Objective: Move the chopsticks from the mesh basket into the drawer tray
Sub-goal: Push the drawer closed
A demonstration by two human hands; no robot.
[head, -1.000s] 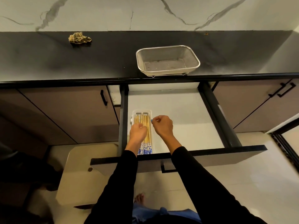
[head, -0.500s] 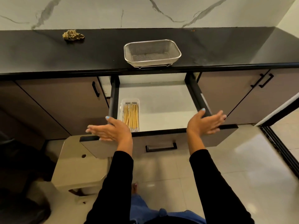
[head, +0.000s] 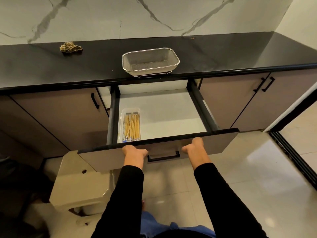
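Several wooden chopsticks [head: 131,127] with blue-patterned ends lie in the clear plastic tray [head: 131,110] at the left of the open drawer [head: 221,141]. The mesh basket [head: 176,61] stands on the black counter above the drawer, with nothing inside it. My left hand [head: 134,152] and my right hand [head: 193,146] press against the drawer's front panel, one on each side of its black handle [head: 163,158]. Neither hand holds anything. The fingers are mostly hidden against the panel.
A crumpled checked cloth [head: 70,47] lies on the counter at the back left. A beige stool [head: 77,184] stands on the floor under the drawer's left corner. Closed cabinet doors flank the drawer. A dark door track [head: 291,152] runs along the floor at right.
Both hands left the tray of chopsticks, spread apart with open palms, then came down onto the drawer's front panel beside the handle. The chopsticks stayed in the tray.
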